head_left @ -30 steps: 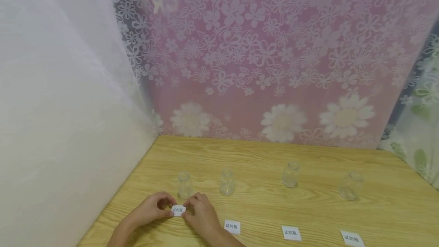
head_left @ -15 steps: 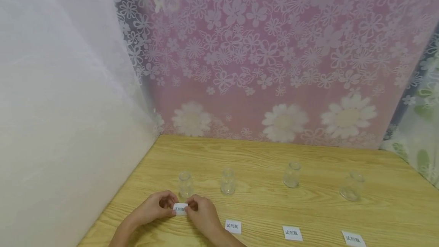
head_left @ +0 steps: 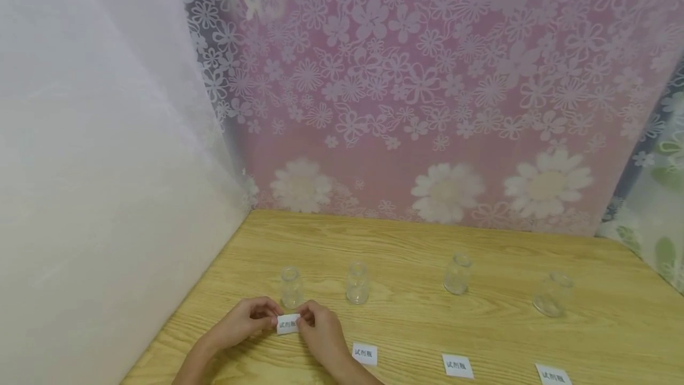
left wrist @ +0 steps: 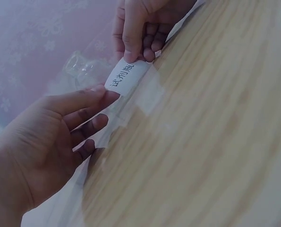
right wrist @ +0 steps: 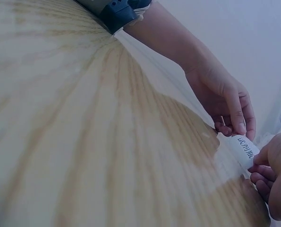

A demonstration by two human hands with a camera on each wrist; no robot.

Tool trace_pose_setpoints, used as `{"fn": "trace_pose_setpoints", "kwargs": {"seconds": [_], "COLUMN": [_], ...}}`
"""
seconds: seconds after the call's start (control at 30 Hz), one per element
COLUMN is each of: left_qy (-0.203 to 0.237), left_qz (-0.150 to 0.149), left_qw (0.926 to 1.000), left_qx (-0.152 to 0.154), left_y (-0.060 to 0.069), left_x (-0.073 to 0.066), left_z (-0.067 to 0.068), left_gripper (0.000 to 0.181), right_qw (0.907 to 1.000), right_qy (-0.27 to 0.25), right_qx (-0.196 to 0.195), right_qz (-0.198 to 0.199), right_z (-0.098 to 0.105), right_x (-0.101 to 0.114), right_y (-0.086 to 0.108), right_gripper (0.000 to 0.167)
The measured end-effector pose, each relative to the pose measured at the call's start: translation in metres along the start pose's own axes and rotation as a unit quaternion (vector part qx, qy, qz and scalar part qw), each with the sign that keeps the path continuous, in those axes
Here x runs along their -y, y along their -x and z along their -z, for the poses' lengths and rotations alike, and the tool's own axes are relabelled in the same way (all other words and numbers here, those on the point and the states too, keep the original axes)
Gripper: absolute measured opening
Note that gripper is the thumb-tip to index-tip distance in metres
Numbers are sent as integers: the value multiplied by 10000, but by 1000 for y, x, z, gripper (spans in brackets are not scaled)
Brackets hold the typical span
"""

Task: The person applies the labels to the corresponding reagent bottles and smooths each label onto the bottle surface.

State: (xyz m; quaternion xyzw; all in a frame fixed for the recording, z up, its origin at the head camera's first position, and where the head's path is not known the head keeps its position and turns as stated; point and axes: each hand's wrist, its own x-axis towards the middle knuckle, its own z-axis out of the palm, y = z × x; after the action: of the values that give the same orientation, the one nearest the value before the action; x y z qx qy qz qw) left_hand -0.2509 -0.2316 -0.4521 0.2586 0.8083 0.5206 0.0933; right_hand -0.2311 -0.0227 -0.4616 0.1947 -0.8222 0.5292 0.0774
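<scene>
Between my two hands is a small white paper label (head_left: pixel 287 324) printed with dark characters. My left hand (head_left: pixel 243 324) pinches its left edge between thumb and forefinger, the other fingers loosely bent, as the left wrist view shows. The right edge is pinched by my right hand (head_left: pixel 323 333), whose thumb lies over the front of the label (left wrist: pixel 123 78). In the right wrist view the label (right wrist: pixel 244 150) looks slightly bowed. Just behind it stands a clear glass bottle (head_left: pixel 291 287), upright; whether the label touches it I cannot tell.
A second glass bottle (head_left: pixel 357 284) stands to the right, then a third bottle (head_left: pixel 457 274) and a fourth bottle (head_left: pixel 553 296) farther along. Three more labels lie near the front: one label (head_left: pixel 365 353), another label (head_left: pixel 458 366) and a last label (head_left: pixel 553 375). A white curtain (head_left: pixel 123 183) borders the table's left side.
Both hands have moved slightly to the right with the label, which now tilts a little, its right end higher. The whole view has shifted slightly. Bottles and other labels stay in place.
</scene>
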Motion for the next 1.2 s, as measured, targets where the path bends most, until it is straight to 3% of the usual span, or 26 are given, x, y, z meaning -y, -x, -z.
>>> {"fn": "trace_pose_setpoints", "kwargs": {"seconds": [0.33,1.2], "left_qy": [58,620], "left_qz": [119,-131], "left_qw": [9999,9966], "left_qx": [63,520], "left_y": [1,-1], "left_x": [-1,-6], "left_z": [1,-1], "left_gripper": [16,21], "right_qw": [9998,9999], "right_qy": [19,-39], "right_qx": [-171,-120], "right_qz": [-89,-100], "right_z": [0,-1], "right_x": [1,1], "right_y": [0,-2], "right_gripper": [10,9]}}
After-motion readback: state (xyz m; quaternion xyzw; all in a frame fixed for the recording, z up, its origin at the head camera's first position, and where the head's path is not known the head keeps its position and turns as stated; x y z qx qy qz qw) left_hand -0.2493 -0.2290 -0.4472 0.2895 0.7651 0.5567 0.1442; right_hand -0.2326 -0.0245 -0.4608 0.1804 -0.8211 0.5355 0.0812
